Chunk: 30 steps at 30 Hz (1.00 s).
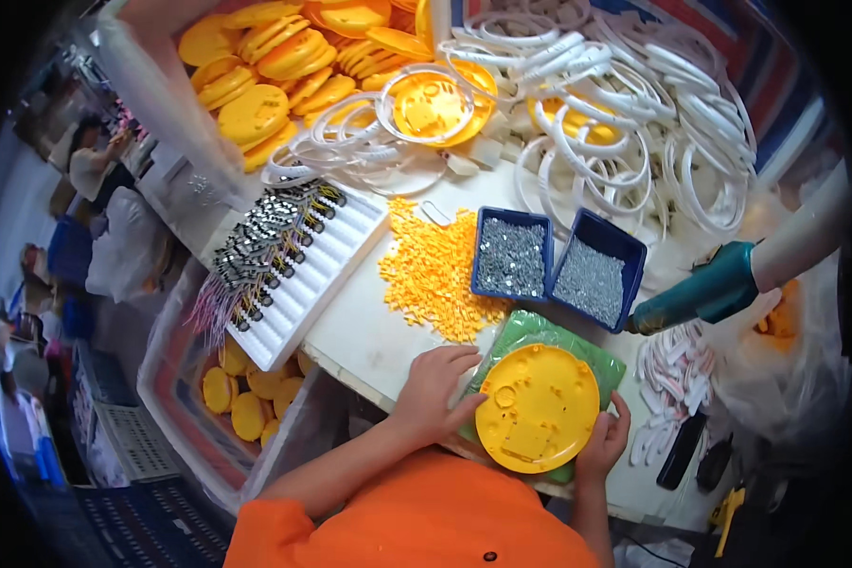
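Observation:
A round yellow plastic disc (538, 407) with moulded ribs lies on a green pad (540, 333) at the table's near edge. My left hand (434, 390) grips the disc's left rim, fingers spread over the pad. My right hand (604, 440) holds the disc's right rim from below. Beyond the pad sits a heap of small orange-yellow parts (434, 273) and two blue trays of screws (511, 254), (592, 275). A teal powered screwdriver (705, 289) hangs tip-down to the right of the trays.
A white tray with wired components (289, 260) lies at the left. Stacked yellow discs (275, 66) and white plastic rings (634, 104) fill the far side. A bin with yellow discs (241, 398) stands below left. White parts (672, 364) lie right. People sit far left.

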Motion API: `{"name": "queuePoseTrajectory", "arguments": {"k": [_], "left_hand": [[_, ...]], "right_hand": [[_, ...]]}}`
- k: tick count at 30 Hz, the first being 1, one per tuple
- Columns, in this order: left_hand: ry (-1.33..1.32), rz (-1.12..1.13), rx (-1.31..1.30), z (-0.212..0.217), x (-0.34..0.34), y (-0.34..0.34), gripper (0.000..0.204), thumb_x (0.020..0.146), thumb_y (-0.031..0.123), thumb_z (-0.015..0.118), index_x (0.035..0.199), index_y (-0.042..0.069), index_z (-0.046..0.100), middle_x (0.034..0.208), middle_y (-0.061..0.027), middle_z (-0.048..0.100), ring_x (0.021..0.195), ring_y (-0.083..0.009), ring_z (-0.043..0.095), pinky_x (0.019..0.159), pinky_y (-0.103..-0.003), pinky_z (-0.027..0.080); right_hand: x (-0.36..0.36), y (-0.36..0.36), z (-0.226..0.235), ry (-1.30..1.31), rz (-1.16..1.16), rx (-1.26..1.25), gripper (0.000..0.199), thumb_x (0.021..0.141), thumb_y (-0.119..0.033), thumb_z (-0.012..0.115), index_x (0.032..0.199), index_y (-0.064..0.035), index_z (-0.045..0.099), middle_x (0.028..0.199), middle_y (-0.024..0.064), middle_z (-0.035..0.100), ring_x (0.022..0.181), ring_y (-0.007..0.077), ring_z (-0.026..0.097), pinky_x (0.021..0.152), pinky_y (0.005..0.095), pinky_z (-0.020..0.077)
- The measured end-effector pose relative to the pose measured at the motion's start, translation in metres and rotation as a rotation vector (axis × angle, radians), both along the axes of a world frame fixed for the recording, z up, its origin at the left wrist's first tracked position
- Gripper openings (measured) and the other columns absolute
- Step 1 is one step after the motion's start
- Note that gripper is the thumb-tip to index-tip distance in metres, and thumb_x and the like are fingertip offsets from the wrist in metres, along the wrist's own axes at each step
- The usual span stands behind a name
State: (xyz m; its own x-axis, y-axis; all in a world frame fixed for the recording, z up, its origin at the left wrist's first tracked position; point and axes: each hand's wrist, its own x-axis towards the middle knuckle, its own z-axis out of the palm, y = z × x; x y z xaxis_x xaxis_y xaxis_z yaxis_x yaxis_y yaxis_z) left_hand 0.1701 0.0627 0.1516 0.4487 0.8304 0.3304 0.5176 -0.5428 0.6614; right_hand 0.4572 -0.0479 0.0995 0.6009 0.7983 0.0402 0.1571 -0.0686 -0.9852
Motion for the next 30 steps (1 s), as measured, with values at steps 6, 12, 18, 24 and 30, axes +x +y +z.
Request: {"name": "queuePoseTrajectory", "arguments": {"k": [6,12,18,24,30], "left_hand": [[-0.164,0.395,0.153,-0.021,-0.068,-0.048,0.029,0.085,0.002,0.068,0.112,0.002,0.059,0.108,-0.0155,0.059,0.098,-0.0299,0.059,0.09,-0.037,0.049],[-0.462,0.886,-0.141,-0.092,-0.117,-0.112,0.008,0.1,0.006,0.058,0.108,0.004,0.057,0.105,-0.0065,0.059,0.093,-0.0158,0.057,0.084,-0.03,0.048],[-0.816,1.112,-0.591,-0.195,-0.153,-0.095,0.024,0.107,0.028,0.053,0.111,0.005,0.061,0.1,-0.0056,0.064,0.095,-0.0164,0.057,0.088,-0.03,0.048],[-0.905,0.821,-0.75,-0.344,-0.174,-0.036,0.049,0.106,0.031,0.055,0.143,-0.001,0.055,0.139,-0.0162,0.062,0.127,-0.0228,0.057,0.102,-0.037,0.049],[-0.83,0.66,-0.667,-0.375,-0.162,-0.021,0.045,0.102,0.026,0.055,0.138,-0.001,0.059,0.134,-0.0166,0.065,0.124,-0.0256,0.059,0.102,-0.038,0.049]], "right_hand": [[0.007,0.01,0.0,0.042,0.081,0.07,0.035,0.105,-0.006,0.047,0.139,-0.0007,0.05,0.085,-0.0014,0.057,0.073,0.0052,0.054,0.068,0.0221,0.0443],[0.002,0.018,0.003,0.085,0.108,0.135,0.035,0.106,-0.007,0.045,0.14,0.0001,0.049,0.086,0.001,0.061,0.076,0.0082,0.059,0.069,0.0236,0.0464],[0.007,0.015,-0.002,0.118,0.081,0.168,0.034,0.105,-0.011,0.048,0.137,0.001,0.05,0.095,0.0046,0.062,0.082,0.0113,0.059,0.075,0.027,0.0481],[0.01,0.018,-0.003,-0.19,0.055,0.042,0.039,0.107,-0.024,0.053,0.135,0.003,0.053,0.124,0.0203,0.066,0.106,0.029,0.065,0.09,0.0385,0.0553],[0.019,0.01,-0.01,-0.182,-0.009,0.022,0.039,0.107,-0.026,0.05,0.132,0.0037,0.055,0.123,0.0196,0.064,0.105,0.0298,0.064,0.09,0.0395,0.0552]]}}
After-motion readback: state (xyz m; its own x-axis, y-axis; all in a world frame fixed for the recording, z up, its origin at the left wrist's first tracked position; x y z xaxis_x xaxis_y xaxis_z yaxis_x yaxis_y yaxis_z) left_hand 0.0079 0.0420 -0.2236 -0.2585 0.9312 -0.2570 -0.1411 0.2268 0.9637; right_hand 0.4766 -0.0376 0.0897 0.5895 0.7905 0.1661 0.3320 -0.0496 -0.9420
